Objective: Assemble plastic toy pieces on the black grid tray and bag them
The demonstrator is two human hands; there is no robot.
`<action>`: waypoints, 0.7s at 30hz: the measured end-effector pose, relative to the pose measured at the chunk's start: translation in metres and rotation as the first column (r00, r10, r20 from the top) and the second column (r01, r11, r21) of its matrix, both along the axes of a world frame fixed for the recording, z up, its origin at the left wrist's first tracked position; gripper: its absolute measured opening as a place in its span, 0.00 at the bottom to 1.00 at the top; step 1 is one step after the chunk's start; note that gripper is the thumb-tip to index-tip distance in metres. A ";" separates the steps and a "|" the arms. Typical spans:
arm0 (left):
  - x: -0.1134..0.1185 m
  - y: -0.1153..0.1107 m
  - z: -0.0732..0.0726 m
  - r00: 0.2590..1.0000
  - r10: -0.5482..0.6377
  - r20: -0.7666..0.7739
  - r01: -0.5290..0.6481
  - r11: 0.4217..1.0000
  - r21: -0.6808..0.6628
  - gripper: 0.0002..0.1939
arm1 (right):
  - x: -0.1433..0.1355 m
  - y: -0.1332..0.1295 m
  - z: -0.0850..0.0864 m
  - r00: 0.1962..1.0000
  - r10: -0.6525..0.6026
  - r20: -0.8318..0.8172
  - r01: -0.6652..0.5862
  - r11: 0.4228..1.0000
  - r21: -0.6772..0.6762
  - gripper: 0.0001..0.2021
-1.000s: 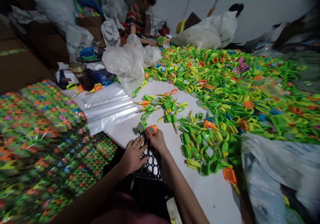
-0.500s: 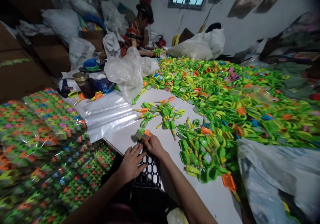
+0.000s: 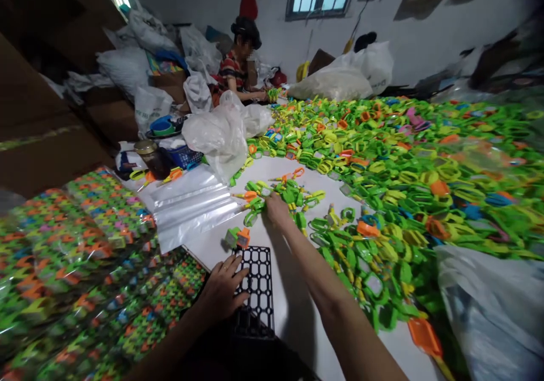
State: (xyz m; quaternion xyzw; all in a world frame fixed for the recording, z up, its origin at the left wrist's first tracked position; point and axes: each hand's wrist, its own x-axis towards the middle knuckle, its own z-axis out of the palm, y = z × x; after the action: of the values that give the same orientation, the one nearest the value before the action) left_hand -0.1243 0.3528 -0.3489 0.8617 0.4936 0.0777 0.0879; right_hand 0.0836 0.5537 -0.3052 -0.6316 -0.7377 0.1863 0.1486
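Observation:
My left hand (image 3: pixel 225 287) lies on the left side of a black plastic grid rack (image 3: pixel 260 273), its fingers stretched over the openings. At the rack's far left corner, a green piece (image 3: pixel 232 237) and an orange piece (image 3: pixel 243 237) with square heads stand side by side. My right hand (image 3: pixel 277 211) reaches into a small group of green and yellow plastic pieces (image 3: pixel 293 194) with stick-like stems. Its fingertips are partly hidden, so I cannot tell whether they grip one. A larger heap of such pieces (image 3: pixel 365 262) lies to the right of this hand.
Clear plastic sheets (image 3: pixel 191 205) lie on the white table (image 3: pixel 293 267). Packed bags of colourful pieces (image 3: pixel 85 245) fill the left. A dark jar (image 3: pixel 153 160) and white plastic bags (image 3: pixel 216 131) stand behind. A person (image 3: pixel 238 69) sits at the far side. A whitish sack (image 3: pixel 497 301) is at right.
My right hand has left the orange piece at the rack's far corner and moved forward and right to the loose pieces. My left hand stays on the rack. The view has shifted slightly.

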 end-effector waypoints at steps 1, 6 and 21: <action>-0.001 0.001 0.007 1.000 0.000 0.021 0.000 1.000 0.007 0.22 | 0.001 0.001 0.000 0.999 -0.020 -0.030 0.020 1.000 -0.005 0.14; -0.011 0.035 0.058 0.952 0.113 0.285 -0.177 0.961 0.212 0.16 | 0.018 -0.056 -0.005 0.782 -0.126 -0.610 0.036 0.987 -0.158 0.15; 0.002 0.096 0.072 0.894 -0.120 0.432 0.203 0.968 -0.151 0.17 | -0.032 -0.146 -0.057 0.705 -0.174 -0.688 0.096 0.984 -0.150 0.14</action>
State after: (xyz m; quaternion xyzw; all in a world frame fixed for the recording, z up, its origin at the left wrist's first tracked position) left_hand -0.1225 0.4488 -0.2773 0.8504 0.3948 0.2052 0.2806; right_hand 0.0518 0.4077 -0.3625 -0.5736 -0.5682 0.4369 0.3965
